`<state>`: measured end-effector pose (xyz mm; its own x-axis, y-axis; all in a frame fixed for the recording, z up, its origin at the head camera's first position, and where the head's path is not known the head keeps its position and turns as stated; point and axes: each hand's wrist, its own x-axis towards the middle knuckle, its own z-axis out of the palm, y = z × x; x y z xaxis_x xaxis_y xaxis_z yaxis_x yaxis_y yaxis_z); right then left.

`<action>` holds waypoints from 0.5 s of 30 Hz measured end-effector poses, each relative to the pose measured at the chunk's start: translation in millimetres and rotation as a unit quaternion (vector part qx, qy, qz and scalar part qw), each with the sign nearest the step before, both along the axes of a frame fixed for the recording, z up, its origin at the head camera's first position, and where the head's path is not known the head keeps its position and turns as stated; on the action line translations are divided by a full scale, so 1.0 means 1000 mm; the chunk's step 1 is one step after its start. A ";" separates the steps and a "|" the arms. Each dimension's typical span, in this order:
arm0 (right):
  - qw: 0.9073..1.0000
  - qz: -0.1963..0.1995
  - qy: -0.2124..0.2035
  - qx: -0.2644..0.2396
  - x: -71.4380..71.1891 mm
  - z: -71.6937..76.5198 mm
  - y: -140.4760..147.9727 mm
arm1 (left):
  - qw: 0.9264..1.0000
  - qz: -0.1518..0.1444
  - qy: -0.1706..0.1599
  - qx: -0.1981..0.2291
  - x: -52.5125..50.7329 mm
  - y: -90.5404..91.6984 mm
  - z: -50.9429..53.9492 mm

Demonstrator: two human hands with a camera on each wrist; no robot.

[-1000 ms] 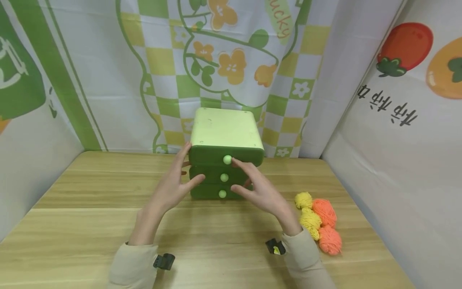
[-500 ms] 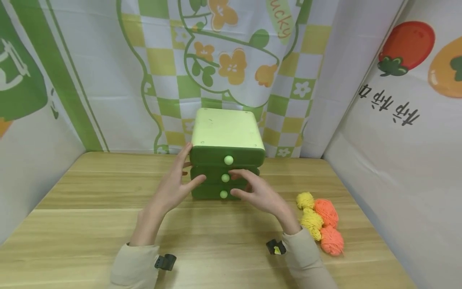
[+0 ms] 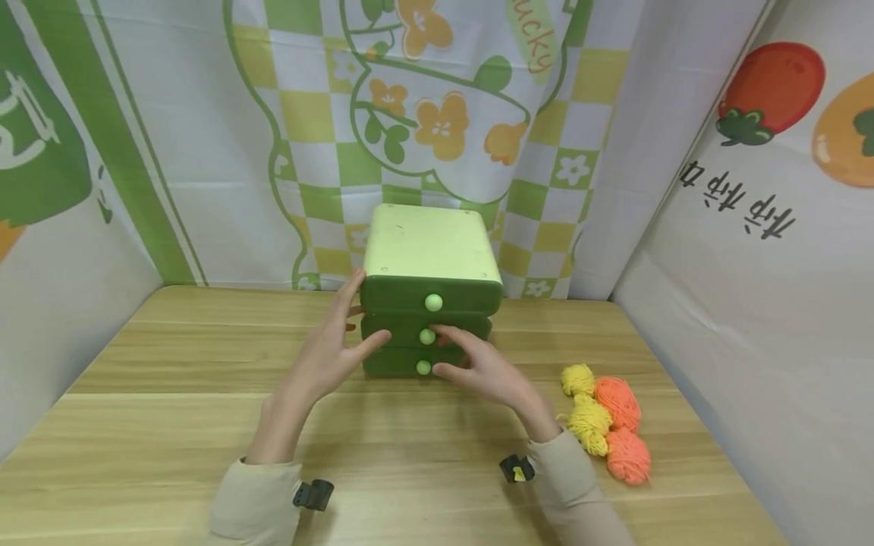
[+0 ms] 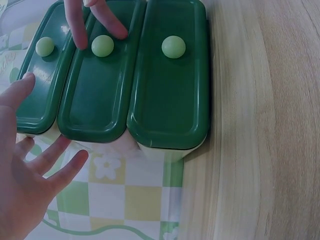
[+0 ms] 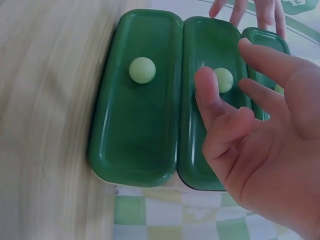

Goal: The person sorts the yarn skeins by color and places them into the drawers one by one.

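Wooden table, and behind it flowered and checkered curtain. Near the back edge, standing upright, green three-drawer cabinet. At its left side, left hand, well spread, grasping nothing; touching or not, cannot tell. Just beside middle knob, right hand, loosely bent, not clasped upon it. To the right, yellow yarn balls and orange yarn balls, lying close together.

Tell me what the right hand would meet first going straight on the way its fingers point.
The right hand would likely meet the middle knob, seen between its fingers, or else the green drawer front behind it; depth is unclear.
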<state>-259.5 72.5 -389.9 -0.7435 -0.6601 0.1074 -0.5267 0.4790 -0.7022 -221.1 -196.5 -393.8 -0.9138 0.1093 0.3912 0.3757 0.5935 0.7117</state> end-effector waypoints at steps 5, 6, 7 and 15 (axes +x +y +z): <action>1.000 0.012 -0.005 -0.005 -0.001 -0.006 -0.005 | 1.000 0.002 0.006 -0.005 0.000 0.000 0.000; 1.000 0.014 -0.003 -0.005 -0.002 -0.007 -0.005 | 1.000 0.002 0.007 -0.006 0.000 0.000 0.001; 1.000 0.014 -0.003 -0.004 -0.002 -0.008 -0.006 | 1.000 0.002 0.008 -0.006 0.000 0.000 0.001; 1.000 0.009 0.014 0.003 -0.003 -0.011 -0.007 | 1.000 0.003 0.006 -0.007 0.000 0.001 0.000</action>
